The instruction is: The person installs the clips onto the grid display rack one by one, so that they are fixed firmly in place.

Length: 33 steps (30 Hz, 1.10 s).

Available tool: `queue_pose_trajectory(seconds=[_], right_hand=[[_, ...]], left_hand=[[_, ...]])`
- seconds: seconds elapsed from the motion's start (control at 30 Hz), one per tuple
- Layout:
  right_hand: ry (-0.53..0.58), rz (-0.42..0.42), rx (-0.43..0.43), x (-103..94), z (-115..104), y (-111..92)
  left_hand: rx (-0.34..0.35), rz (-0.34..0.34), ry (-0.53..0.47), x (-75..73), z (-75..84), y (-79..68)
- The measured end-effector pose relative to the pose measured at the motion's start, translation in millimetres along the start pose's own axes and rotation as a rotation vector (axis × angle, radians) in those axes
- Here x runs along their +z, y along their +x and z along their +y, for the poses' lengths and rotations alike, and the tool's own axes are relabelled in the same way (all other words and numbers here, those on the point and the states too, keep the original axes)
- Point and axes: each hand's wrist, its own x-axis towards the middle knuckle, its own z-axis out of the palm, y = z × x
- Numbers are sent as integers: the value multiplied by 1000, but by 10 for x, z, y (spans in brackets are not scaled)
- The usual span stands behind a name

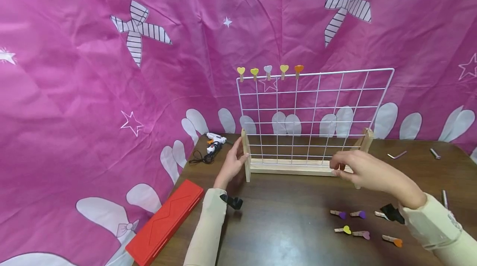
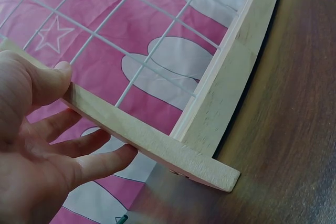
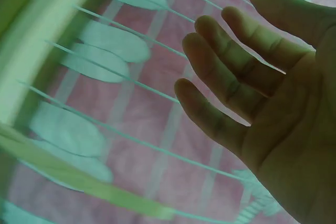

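Observation:
A white wire grid panel (image 1: 313, 110) stands in a wooden base, its long bottom bar (image 1: 290, 168) joining two side posts. My left hand (image 1: 232, 164) holds the left wooden post (image 2: 152, 132); in the left wrist view the thumb lies on one side and the fingers on the other. My right hand (image 1: 363, 170) hovers in front of the grid's lower right part. In the right wrist view its fingers (image 3: 226, 77) are spread, slightly bent, with nothing in them. Several heart clothespins, among them an orange one (image 1: 299, 70), sit along the grid's top left edge.
More heart clothespins, including a yellow one (image 1: 343, 230), lie on the table's right half beside a black piece (image 1: 393, 213). A red case (image 1: 165, 220) lies at left, with a white glue gun (image 1: 216, 138) behind. A hex key (image 1: 397, 155) and bolt (image 1: 435, 154) lie far right.

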Motion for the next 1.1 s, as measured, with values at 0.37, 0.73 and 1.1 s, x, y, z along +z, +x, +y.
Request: queue_pose_trajectory(seconds=[0.37, 0.73, 1.1], right_hand=[[130, -318, 201, 592, 142, -485], [156, -338, 263, 906, 109, -703], [111, -315, 230, 1005, 132, -740]], left_hand=[[16, 17, 4, -14, 20, 20], [-24, -7, -12, 17, 4, -3], [-18, -6, -16, 7, -4, -2]])
